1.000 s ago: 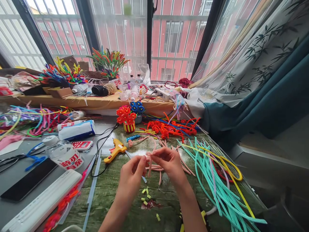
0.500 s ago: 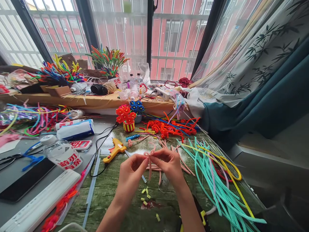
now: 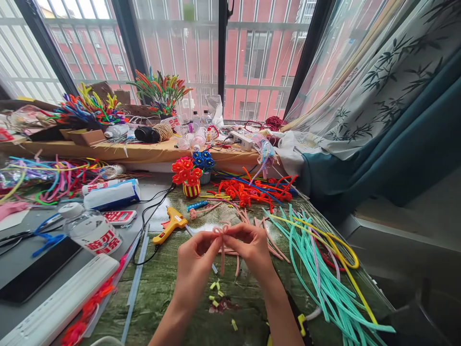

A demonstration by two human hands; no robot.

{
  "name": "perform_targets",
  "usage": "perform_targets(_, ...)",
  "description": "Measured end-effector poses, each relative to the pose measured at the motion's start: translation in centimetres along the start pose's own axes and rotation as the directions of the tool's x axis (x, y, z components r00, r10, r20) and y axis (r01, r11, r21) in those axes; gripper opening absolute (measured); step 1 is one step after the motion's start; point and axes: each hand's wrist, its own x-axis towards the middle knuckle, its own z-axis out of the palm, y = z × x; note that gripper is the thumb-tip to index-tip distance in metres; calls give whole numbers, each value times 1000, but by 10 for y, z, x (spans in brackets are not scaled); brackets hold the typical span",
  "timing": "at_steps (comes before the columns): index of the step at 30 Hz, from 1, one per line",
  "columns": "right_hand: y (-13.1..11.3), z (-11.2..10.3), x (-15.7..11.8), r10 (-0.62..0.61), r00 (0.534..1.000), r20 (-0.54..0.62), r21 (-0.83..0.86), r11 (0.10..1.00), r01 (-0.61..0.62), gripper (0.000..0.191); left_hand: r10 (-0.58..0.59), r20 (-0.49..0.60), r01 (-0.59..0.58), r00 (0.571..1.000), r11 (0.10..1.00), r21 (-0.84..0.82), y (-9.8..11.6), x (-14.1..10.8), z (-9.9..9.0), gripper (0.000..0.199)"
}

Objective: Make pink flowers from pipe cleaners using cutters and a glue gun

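Between my fingertips is a pink pipe cleaner (image 3: 222, 259), bent into small loops at the top with a straight end hanging down. My left hand (image 3: 198, 259) pinches it from the left, thumb and forefinger closed on it. From the other side my right hand (image 3: 250, 247) pinches the same piece, and the fingertips of both hands nearly meet. More pink pipe cleaners (image 3: 277, 247) lie on the table behind and right of my hands. A small pink coiled piece (image 3: 193, 214) rests farther back, beside a blue clip-like object (image 3: 197, 206).
Left of my hands lie a yellow glue gun (image 3: 171, 225) with its cord and clear glue sticks (image 3: 135, 278). Mint pipe cleaners (image 3: 317, 274) spread at the right. Red flowers (image 3: 187, 170) in a striped pot and red pipe cleaners (image 3: 248, 190) stand behind. Yellow scraps (image 3: 215, 302) lie in front.
Both hands keep their pinch on the pink pipe cleaner, with only a very slight shift of the fingers. The whole view has moved a little.
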Motion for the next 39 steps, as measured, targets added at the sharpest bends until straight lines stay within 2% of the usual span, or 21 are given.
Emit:
perform_targets(2, 1, -1, 0, 55, 998, 27, 72, 996, -57, 11, 141, 8, -140, 990, 980, 142, -1, -2, -2, 10)
perform_targets(4, 1, -2, 0, 110, 992, 59, 120, 986, -116, 12, 331, 32, -324, 943, 892, 316, -1, -3, -3, 6)
perform_targets(6, 1, -3, 0, 156, 984, 89, 138, 976, -168, 12, 520, 77, -492, 851, 738, 461, -1, -5, -4, 9)
perform_targets(8, 2, -4, 1, 190, 975, 113, 154, 966, -206, 12, 652, 145, -609, 744, 573, 548, -1, -7, -5, 11)
perform_targets(10, 2, -5, 1, 205, 970, 128, 168, 960, -225, 13, 720, 217, -676, 659, 440, 592, -2, -9, -6, 12)
perform_targets(11, 2, -5, 1, 210, 969, 131, 169, 958, -230, 13, 735, 246, -694, 632, 395, 602, -3, -9, -6, 13)
perform_targets(13, 1, -6, 1, 220, 966, 138, 155, 958, -241, 16, 742, 265, -703, 616, 365, 611, -5, -10, -7, 15)
perform_targets(15, -1, -7, 1, 219, 965, 141, 134, 962, -238, 17, 716, 228, -669, 660, 421, 612, -5, -11, -8, 14)
perform_targets(17, -3, -8, 2, 197, 970, 144, 113, 970, -214, 17, 617, 148, -566, 773, 565, 601, -3, -11, -10, 11)
perform_targets(19, -5, -8, 2, 170, 974, 150, 96, 978, -186, 16, 435, 68, -401, 898, 743, 537, -1, -11, -13, 11)
perform_targets(20, -5, -8, 2, 159, 975, 153, 85, 981, -173, 16, 327, 44, -307, 944, 821, 481, 0, -11, -15, 15)
perform_targets(22, -4, -8, 1, 135, 980, 144, 44, 989, -143, 18, 132, 51, -141, 990, 925, 353, 1, -9, -19, 21)
perform_targets(24, -3, -7, 1, 115, 986, 123, -7, 993, -115, 20, 3, 95, -26, 995, 968, 248, 0, -7, -23, 24)
perform_targets(26, -2, -5, 0, 108, 988, 115, -62, 993, -101, 20, -69, 147, 42, 987, 982, 181, -4, -3, -25, 24)
perform_targets(31, -5, -3, 1, 48, 994, 100, -187, 982, -29, 14, -141, 190, 133, 972, 990, 53, -10, 4, -19, 24)
perform_targets(34, -3, -2, 1, 25, 998, 60, -181, 983, -13, 11, -132, 122, 133, 984, 991, 5, -9, 3, -11, 23)
perform_targets(39, 0, 0, 0, 41, 999, 10, -118, 992, -39, 12, -41, -53, 42, 998, 999, 28, -11, -5, 0, 20)
